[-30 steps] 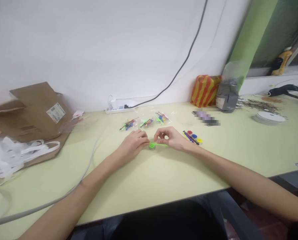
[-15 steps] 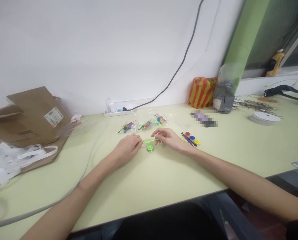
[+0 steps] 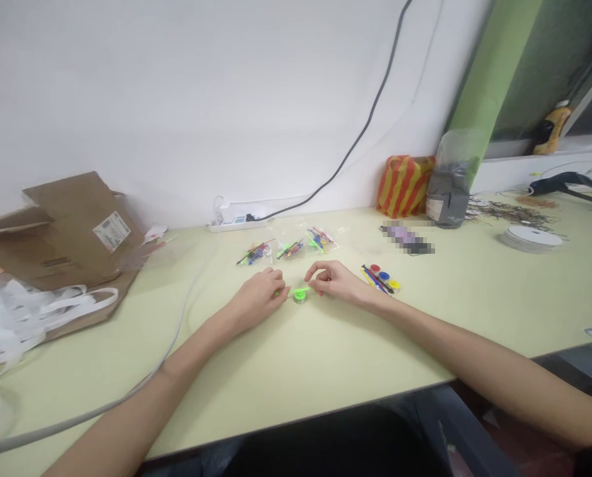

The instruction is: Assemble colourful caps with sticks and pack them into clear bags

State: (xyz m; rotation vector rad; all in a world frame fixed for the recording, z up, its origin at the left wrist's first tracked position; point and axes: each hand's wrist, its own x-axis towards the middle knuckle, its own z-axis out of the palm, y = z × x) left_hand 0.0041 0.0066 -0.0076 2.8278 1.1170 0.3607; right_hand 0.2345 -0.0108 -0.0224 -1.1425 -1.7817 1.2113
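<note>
A thin bright green plastic strip (image 3: 306, 289) lies across the top of a small round piece with a green top and clear base (image 3: 300, 299), which rests on the table. The strip's left end is pinched in the fingers of my left hand (image 3: 260, 295). My right hand (image 3: 336, 281) grips its right end between thumb and fingertips, forefinger curled above. Whether the strip is seated on the round piece is too small to tell. Right of my right hand lie coloured strips (image 3: 371, 281) and red, blue (image 3: 384, 276) and yellow round pieces.
Several clear bags of coloured parts (image 3: 290, 249) lie behind my hands, before a power strip (image 3: 241, 225). A cardboard box (image 3: 72, 232) and white straps (image 3: 22, 318) are at left. A grey cable (image 3: 177, 331) passes by my left forearm. A white reel (image 3: 532, 238) lies at right.
Both hands have lowered the green strip from just behind the round piece onto its top. The view has shifted slightly.
</note>
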